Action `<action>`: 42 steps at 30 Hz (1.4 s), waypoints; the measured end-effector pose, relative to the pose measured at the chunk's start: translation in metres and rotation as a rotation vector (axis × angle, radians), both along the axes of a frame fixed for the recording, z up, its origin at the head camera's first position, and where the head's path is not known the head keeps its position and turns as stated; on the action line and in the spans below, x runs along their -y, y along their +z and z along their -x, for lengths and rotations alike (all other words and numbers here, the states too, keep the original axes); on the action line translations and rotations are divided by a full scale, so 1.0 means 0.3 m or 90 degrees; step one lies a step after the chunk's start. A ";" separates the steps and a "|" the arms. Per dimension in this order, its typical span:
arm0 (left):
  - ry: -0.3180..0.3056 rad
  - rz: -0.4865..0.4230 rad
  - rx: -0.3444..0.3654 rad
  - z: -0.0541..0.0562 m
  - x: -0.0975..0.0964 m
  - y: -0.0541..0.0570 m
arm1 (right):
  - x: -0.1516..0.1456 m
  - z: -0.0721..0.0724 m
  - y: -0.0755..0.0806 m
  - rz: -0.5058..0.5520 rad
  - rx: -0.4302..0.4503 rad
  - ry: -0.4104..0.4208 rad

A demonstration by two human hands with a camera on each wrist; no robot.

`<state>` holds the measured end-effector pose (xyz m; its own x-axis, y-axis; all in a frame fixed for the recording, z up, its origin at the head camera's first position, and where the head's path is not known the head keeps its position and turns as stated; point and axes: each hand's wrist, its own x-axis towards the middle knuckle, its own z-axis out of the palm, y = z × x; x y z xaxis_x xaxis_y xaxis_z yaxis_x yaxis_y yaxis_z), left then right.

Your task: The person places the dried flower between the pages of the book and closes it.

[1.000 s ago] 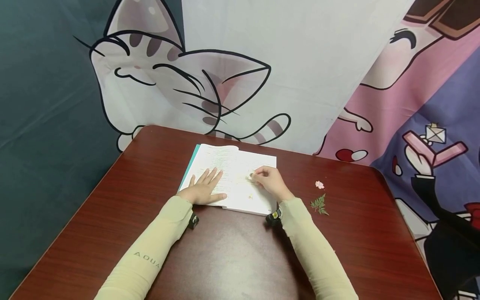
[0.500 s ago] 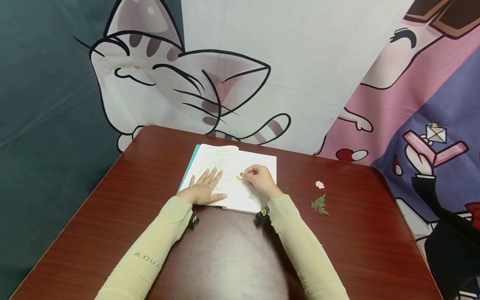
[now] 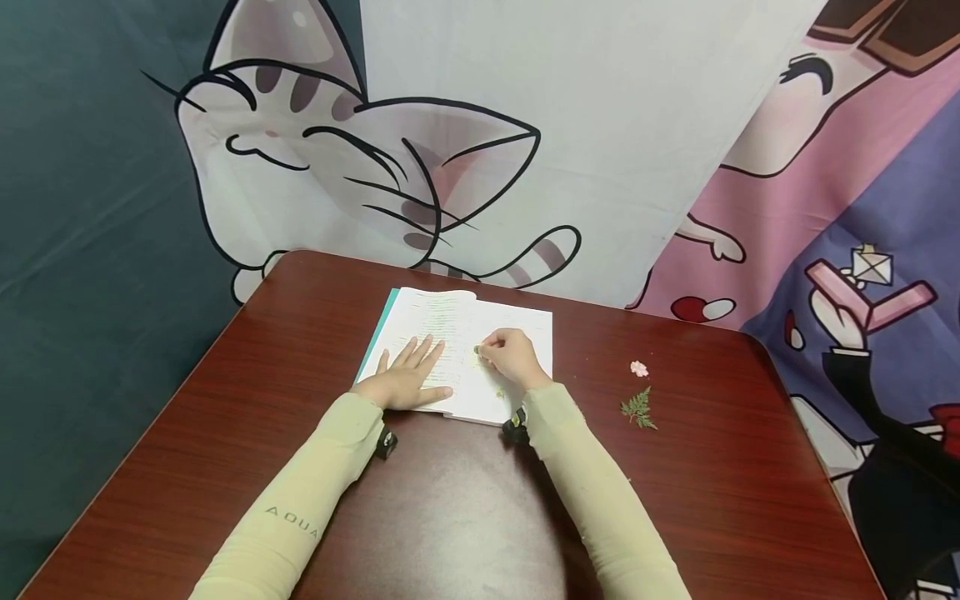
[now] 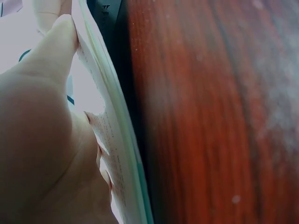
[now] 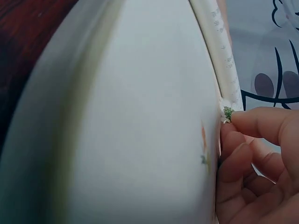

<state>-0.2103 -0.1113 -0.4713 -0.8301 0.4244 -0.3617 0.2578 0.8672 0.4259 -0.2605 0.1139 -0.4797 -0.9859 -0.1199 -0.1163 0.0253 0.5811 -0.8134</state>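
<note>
An open book [image 3: 525, 318] with a teal cover edge lies on the table. My left hand [image 3: 405, 382] rests flat on its printed left page, fingers spread. In the left wrist view the left thumb [image 4: 53, 49] lies over the pages. My right hand [image 3: 515, 358] is over the mostly white right page, close to the centre fold. Between thumb and forefinger it pinches a small green leafy sprig [image 5: 228, 113], partly hidden by the fingertips. A tiny yellowish-green plant piece or printed mark [image 3: 500, 392] shows lower on the same page, below the right hand.
A pink flower [image 3: 638, 369] and a green fern-like leaf [image 3: 639, 408] lie on the reddish-brown table [image 3: 720, 467], right of the book. Behind the table hangs a cloth backdrop [image 3: 600, 125] with cartoon figures.
My right hand has slid left across the right page towards the centre fold, carrying the pinched sprig. The left hand stays in place on the left page.
</note>
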 end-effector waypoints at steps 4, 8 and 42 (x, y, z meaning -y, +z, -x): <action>-0.001 0.002 -0.003 0.000 0.000 -0.001 | 0.009 0.001 0.002 -0.025 -0.002 -0.004; -0.001 -0.009 0.002 0.004 0.000 -0.006 | 0.015 0.000 0.002 -0.064 -0.017 -0.006; 0.001 -0.013 0.005 0.024 0.012 -0.056 | -0.101 -0.098 0.071 0.082 -0.109 -0.025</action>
<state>-0.2175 -0.1150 -0.4881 -0.8278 0.4312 -0.3591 0.2536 0.8583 0.4460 -0.2313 0.1443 -0.4583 -0.9943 -0.0840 0.0664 -0.0984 0.4739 -0.8751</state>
